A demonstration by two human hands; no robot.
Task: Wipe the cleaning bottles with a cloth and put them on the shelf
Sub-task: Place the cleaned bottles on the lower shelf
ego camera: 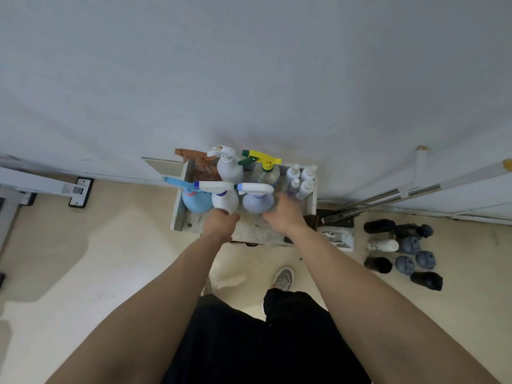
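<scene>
Seen from above, a person's two bare arms reached down to a low white shelf [180, 217] standing on the floor against a pale wall [249, 79]. Spray bottles stood upright on the shelf in two rows. At the back were a brown bottle [206, 169], a white bottle [228, 168] and a clear bottle with a yellow and green trigger [266, 171]. At the front were a blue bottle [195, 200], a white front bottle [225, 200] and a pale purple bottle [256, 203]. Four small white bottles [300, 178] clustered at the shelf's right end.

The left hand [221, 222] curled round the base of the white front bottle. The right hand [282, 214] was just beside the pale purple bottle, but it was blurred, so its grip could not be told.

A grey shoe [284, 278] showed on the cream floor [110, 245] below the shelf.
</scene>
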